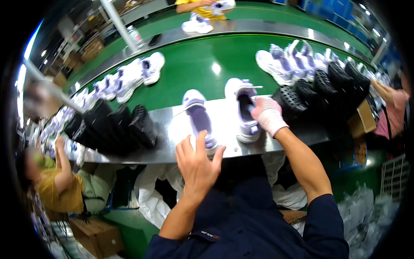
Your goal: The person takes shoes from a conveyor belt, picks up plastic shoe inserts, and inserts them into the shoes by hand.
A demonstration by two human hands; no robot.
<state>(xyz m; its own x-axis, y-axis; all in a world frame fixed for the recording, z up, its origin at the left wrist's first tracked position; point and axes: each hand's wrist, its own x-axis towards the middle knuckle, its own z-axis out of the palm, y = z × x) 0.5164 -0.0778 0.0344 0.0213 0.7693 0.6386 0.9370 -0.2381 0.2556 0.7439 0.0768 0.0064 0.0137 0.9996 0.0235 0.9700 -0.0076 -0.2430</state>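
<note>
Two white and lavender sneakers stand side by side on the metal ledge before me, toes pointing away. My left hand [198, 162], bare and with fingers spread, is at the heel of the left sneaker [199, 118]; its fingertips reach the back of the collar. A striped pink and white glove covers my right hand [268, 115]. Its fingers are bent against the right side of the collar of the right sneaker [243, 110], gripping the edge there. The fingertips are partly hidden. Loose lace ends stick out sideways from both sneakers.
Black moulded blocks [142, 126] stand at the left, more black blocks [324, 88] at the right. Rows of sneakers [129, 77] lie on the green belt [202, 56]. Across it, a person in yellow [207, 11] handles a shoe; others work at both sides. A metal post [118, 26] rises behind.
</note>
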